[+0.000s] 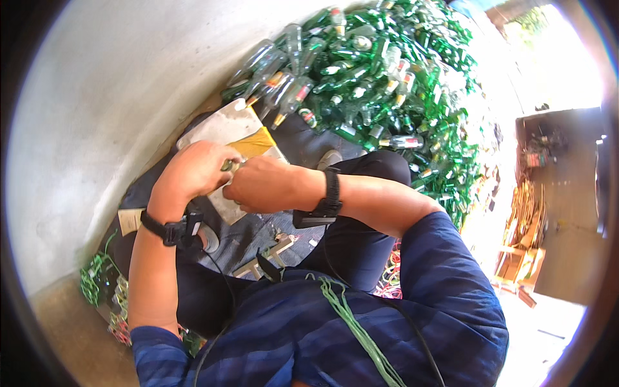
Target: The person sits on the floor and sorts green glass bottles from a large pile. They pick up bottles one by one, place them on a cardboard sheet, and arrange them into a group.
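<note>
My left hand [198, 169] and my right hand [267, 184] meet in front of me, fingers bent and pressed together. Between them shows a bit of something small and greenish [227, 166]; the fingers cover most of it, and I cannot make out what it is. Just beneath and beyond the hands lies a worn whitish board [222, 126]. A yellow flat piece [256, 142] rests on it, close to my right knuckles. Both wrists wear black straps.
A big heap of green and clear glass bottles [387, 84] fills the far side. A pale wall [103, 109] curves along the left. Green strings [361, 326] hang across my shirt; more green strings [97, 277] lie at left. Flattened cardboard [521, 222] stands at right.
</note>
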Available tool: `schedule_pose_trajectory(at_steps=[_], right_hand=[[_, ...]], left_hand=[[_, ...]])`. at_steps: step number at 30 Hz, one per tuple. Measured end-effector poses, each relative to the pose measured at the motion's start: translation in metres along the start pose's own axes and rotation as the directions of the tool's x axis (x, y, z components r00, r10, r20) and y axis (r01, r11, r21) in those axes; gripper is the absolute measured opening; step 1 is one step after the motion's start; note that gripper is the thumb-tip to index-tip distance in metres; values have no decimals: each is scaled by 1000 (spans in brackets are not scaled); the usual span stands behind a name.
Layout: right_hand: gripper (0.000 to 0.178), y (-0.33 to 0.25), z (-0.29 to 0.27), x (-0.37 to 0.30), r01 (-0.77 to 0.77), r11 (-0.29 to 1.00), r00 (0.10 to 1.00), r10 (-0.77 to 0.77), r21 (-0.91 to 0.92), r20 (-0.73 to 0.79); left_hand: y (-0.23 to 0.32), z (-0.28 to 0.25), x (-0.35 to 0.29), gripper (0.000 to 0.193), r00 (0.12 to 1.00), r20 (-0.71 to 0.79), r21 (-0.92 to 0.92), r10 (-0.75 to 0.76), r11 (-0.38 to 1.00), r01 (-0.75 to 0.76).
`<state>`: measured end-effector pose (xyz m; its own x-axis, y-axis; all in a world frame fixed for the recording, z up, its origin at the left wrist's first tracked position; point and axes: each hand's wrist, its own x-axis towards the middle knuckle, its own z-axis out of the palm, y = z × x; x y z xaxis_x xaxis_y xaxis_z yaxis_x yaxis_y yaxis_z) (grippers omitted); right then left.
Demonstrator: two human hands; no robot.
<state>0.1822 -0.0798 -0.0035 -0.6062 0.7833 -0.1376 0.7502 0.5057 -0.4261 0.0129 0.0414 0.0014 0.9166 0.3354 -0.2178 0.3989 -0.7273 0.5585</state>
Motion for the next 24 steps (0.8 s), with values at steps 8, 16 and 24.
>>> schedule_pose_trajectory(at_steps=[8, 16, 24], right_hand=[[32, 9, -3, -8, -4, 996, 1000, 4, 94, 9], [43, 12, -30, -17, -41, 978, 998, 31, 202, 52], [23, 38, -73, -27, -91, 922, 987, 33, 377, 158]], left_hand=[[0, 2, 3, 44, 993, 43, -60, -112, 992, 114], [-8, 3, -3, 42, 996, -34, 61, -80, 995, 82], [-14, -10, -9, 38, 970, -81, 110, -227, 966, 235]])
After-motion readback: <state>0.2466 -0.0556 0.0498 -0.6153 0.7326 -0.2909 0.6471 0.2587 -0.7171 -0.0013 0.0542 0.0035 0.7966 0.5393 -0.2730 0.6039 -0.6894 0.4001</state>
